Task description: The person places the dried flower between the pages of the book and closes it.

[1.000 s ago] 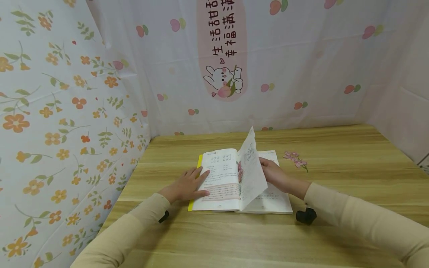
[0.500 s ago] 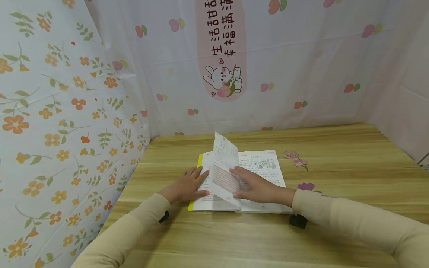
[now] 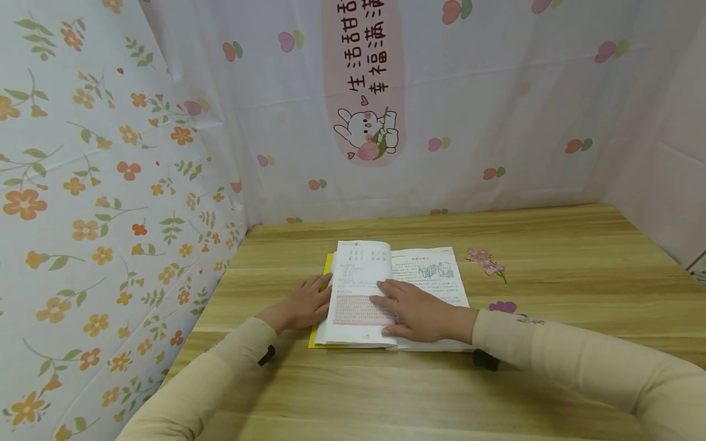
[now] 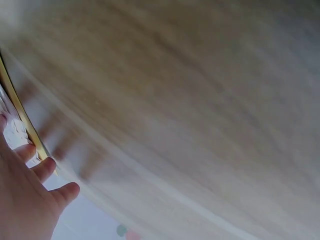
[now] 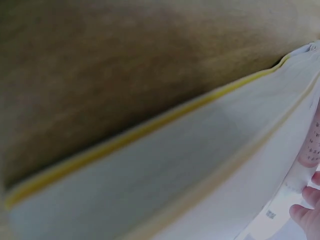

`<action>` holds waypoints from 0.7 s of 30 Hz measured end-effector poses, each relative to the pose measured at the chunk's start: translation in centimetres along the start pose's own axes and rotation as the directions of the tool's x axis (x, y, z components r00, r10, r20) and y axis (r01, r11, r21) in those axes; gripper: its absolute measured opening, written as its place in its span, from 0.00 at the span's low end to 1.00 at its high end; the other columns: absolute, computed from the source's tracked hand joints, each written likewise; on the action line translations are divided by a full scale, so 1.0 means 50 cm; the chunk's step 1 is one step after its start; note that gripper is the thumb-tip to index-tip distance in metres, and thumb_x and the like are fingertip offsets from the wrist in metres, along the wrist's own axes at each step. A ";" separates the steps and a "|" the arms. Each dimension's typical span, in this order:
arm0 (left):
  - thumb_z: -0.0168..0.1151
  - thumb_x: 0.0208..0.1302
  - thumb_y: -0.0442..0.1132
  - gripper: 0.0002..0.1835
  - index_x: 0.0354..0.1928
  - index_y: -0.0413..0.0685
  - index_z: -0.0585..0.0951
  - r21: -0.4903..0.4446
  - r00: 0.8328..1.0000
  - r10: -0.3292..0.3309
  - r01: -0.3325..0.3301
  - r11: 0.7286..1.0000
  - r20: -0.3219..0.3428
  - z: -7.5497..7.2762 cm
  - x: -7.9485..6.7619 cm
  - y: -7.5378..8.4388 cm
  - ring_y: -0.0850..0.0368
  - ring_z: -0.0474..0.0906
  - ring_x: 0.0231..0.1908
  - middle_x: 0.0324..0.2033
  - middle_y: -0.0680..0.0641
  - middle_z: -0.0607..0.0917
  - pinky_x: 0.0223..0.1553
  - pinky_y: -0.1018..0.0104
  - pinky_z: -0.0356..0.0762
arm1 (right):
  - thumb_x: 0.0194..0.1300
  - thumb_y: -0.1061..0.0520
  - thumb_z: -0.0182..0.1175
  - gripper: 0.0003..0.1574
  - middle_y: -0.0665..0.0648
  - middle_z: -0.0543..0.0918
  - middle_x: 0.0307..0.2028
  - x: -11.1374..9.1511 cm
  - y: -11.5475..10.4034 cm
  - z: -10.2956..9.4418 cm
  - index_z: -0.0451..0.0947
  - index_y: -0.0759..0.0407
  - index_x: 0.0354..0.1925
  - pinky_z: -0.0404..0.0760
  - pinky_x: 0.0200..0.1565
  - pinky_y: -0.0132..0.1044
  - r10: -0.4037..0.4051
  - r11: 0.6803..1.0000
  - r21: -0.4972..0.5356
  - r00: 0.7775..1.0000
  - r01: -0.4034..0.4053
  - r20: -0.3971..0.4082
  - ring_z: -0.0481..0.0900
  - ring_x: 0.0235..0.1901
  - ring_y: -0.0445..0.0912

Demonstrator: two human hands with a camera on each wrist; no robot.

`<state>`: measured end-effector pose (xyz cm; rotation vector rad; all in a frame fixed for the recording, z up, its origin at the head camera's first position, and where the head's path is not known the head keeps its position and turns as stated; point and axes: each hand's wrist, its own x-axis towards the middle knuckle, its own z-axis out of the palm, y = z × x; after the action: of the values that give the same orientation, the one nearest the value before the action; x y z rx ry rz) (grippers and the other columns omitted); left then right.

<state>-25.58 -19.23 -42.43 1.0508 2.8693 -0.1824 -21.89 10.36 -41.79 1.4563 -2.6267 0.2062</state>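
Observation:
An open book with a yellow cover edge lies on the wooden table, its printed pages facing up. My right hand rests with fingers spread on the left-hand page, close to the spine, and its forearm crosses the right-hand page. At the book's left edge is my left hand, its fingertips right at the page margin. In the left wrist view, the left hand's fingers are spread along the yellow edge. Only a few fingertips of the right hand show in the right wrist view.
A pink flower sprig lies to the right of the book. Nearer the right sleeve is a purple flower, partly hidden by it. The wooden table ends at patterned cloth hangings behind and at the left.
My right hand has turned a page from right to left and flattened it. A pink flower seen near the spine earlier is now covered. My left hand has slid slightly left.

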 end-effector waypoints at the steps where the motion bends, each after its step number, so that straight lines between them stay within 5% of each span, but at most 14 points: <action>1: 0.26 0.67 0.55 0.30 0.68 0.51 0.51 -0.006 1.000 -0.004 0.004 1.000 -0.005 -0.001 0.000 -0.001 0.45 0.48 0.62 0.65 0.43 0.50 0.57 0.48 0.51 | 0.61 0.31 0.39 0.42 0.62 0.55 0.63 0.001 0.001 0.001 0.56 0.54 0.65 0.52 0.58 0.48 -0.007 1.000 -0.015 1.000 0.007 0.009 0.50 0.63 0.55; 13: 0.36 0.66 0.49 0.30 0.65 0.39 0.54 -0.015 0.978 -0.037 0.035 0.999 -0.206 -0.008 0.003 -0.006 0.46 0.55 0.59 0.61 0.38 0.60 0.55 0.49 0.54 | 0.62 0.32 0.38 0.41 0.65 0.55 0.63 0.009 0.003 0.002 0.57 0.55 0.64 0.50 0.59 0.46 -0.031 0.999 -0.030 0.998 0.032 0.047 0.47 0.63 0.55; 17: 0.34 0.65 0.59 0.35 0.67 0.44 0.50 -0.003 0.977 -0.068 0.069 0.998 -0.203 -0.012 0.010 -0.002 0.46 0.54 0.60 0.62 0.39 0.57 0.55 0.50 0.54 | 0.62 0.32 0.37 0.42 0.64 0.53 0.64 0.016 0.002 0.005 0.56 0.55 0.64 0.50 0.59 0.46 -0.037 0.999 -0.024 0.996 0.039 0.081 0.45 0.64 0.54; 21: 0.30 0.59 0.68 0.41 0.68 0.50 0.51 0.043 0.988 -0.033 0.040 0.998 -0.153 -0.018 0.017 0.005 0.46 0.53 0.60 0.63 0.41 0.56 0.56 0.51 0.53 | 0.63 0.32 0.35 0.41 0.63 0.54 0.63 0.026 0.000 0.006 0.57 0.56 0.64 0.51 0.59 0.45 -0.075 0.994 -0.069 0.992 0.082 0.098 0.47 0.63 0.55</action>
<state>-26.08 -18.38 -41.65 1.0642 3.0361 -0.1794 -22.59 9.24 -41.86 1.5788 -2.6131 0.0324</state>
